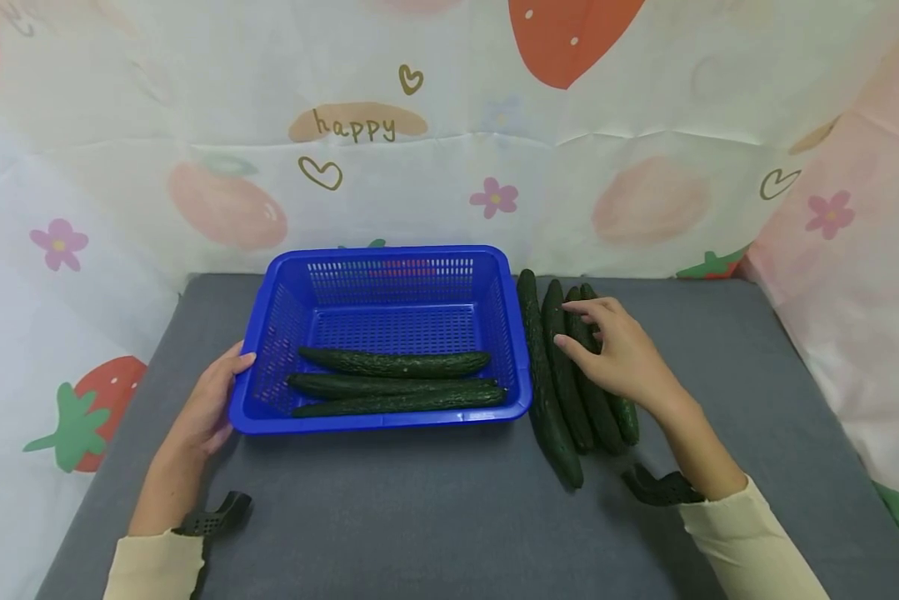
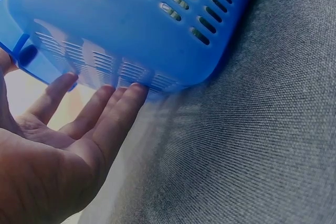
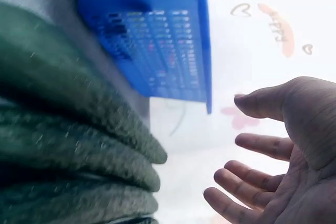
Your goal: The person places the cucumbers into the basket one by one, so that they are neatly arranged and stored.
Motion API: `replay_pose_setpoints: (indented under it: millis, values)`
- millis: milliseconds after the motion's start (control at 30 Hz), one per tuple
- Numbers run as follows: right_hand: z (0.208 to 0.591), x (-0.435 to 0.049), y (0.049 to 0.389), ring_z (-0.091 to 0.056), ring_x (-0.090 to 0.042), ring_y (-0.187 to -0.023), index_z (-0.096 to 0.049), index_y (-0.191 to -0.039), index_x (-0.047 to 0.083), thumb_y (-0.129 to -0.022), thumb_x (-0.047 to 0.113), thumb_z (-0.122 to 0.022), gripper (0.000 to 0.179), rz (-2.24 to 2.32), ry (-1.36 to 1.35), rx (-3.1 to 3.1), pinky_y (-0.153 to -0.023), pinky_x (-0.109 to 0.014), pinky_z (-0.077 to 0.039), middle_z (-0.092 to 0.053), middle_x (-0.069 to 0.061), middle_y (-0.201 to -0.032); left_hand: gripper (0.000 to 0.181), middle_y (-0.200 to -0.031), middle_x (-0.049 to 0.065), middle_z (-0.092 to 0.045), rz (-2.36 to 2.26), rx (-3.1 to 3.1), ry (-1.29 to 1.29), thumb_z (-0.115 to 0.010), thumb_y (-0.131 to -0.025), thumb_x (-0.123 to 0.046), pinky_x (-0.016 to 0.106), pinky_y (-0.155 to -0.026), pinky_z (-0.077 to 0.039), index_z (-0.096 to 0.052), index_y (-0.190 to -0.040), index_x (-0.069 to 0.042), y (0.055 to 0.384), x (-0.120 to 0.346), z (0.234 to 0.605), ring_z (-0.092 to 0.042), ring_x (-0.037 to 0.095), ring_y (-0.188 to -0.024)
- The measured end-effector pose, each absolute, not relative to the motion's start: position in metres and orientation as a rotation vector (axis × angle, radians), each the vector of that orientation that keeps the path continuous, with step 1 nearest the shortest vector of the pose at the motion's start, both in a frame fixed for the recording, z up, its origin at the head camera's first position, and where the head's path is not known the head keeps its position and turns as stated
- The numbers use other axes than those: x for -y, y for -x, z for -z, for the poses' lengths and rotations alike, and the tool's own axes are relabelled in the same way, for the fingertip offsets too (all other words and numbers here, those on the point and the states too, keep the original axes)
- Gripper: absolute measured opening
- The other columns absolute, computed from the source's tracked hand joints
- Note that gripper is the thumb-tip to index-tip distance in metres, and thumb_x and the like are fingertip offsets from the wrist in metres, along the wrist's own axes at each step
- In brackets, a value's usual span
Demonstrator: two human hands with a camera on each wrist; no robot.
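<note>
Two hands apart: left (image 1: 205, 404) gripping blue basket edge (image 1: 382, 423), right (image 1: 618, 354) spread clear above cucumbers (image 1: 550, 417)

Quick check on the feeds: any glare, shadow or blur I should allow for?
Head view: fairly even light, blue basket clear, soft shadow on the grey tabletop beside the right sleeve; left wrist view: bright glare behind the left hand; right wrist view: patterned backdrop washed out, nearby cucumbers dark and soft, right hand dim against the brightness.
</note>
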State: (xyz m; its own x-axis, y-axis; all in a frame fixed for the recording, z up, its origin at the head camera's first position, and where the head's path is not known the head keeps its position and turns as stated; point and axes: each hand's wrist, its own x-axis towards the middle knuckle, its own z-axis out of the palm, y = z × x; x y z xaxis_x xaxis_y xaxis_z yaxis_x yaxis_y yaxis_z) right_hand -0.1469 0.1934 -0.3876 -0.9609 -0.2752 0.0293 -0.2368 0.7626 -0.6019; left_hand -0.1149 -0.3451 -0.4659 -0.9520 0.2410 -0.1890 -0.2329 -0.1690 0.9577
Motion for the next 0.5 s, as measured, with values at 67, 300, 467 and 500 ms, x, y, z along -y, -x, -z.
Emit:
replay_pose_setpoints:
  millis: [67, 300, 467, 500]
  values:
    - [0.390, -0.198, 0.146, -0.057, -0.045, -0.131, -0.054, -0.151, 0.007, -0.106, 0.034, -0.066, 0.054, 0.970, 0.407, -2.893, -0.102, -0.061, -0.052, -0.051, -0.026, -0.150, 0.037, -0.127, -0.010, -0.072, -2.190, -1.794, -0.018, -0.040, -0.115, -0.030, 0.033, -0.089, -0.065, -0.039, -0.151, -0.023, 0.114, 0.345, 0.466, -0.074, 0.010, -0.112]
    - [0.400, -0.212, 0.144, -0.058, -0.044, -0.123, -0.053, -0.152, 0.004, -0.106, 0.033, -0.066, 0.055, 0.954, 0.382, -2.919, -0.092, -0.057, -0.052, -0.050, -0.028, -0.149, 0.032, -0.126, -0.008, -0.073, -2.211, -1.781, -0.054, -0.039, -0.115, -0.029, 0.033, -0.088, -0.065, -0.043, -0.147, -0.024, 0.116, 0.345, 0.466, -0.075, 0.012, -0.111]
    - [0.407, -0.218, 0.141, -0.058, -0.040, -0.112, -0.054, -0.151, 0.005, -0.106, 0.033, -0.066, 0.054, 0.941, 0.345, -2.926, -0.084, -0.050, -0.048, -0.053, -0.029, -0.145, 0.032, -0.127, -0.009, -0.073, -2.209, -1.773, -0.059, -0.038, -0.116, -0.028, 0.033, -0.088, -0.065, -0.043, -0.147, -0.025, 0.116, 0.345, 0.467, -0.075, 0.012, -0.112]
    - [0.409, -0.219, 0.140, -0.059, -0.041, -0.112, -0.054, -0.151, 0.005, -0.106, 0.033, -0.066, 0.055, 0.944, 0.337, -2.925, -0.085, -0.051, -0.049, -0.053, -0.029, -0.145, 0.032, -0.126, -0.008, -0.073, -2.215, -1.765, -0.060, -0.039, -0.115, -0.028, 0.033, -0.088, -0.065, -0.044, -0.146, -0.025, 0.116, 0.345, 0.466, -0.075, 0.012, -0.111]
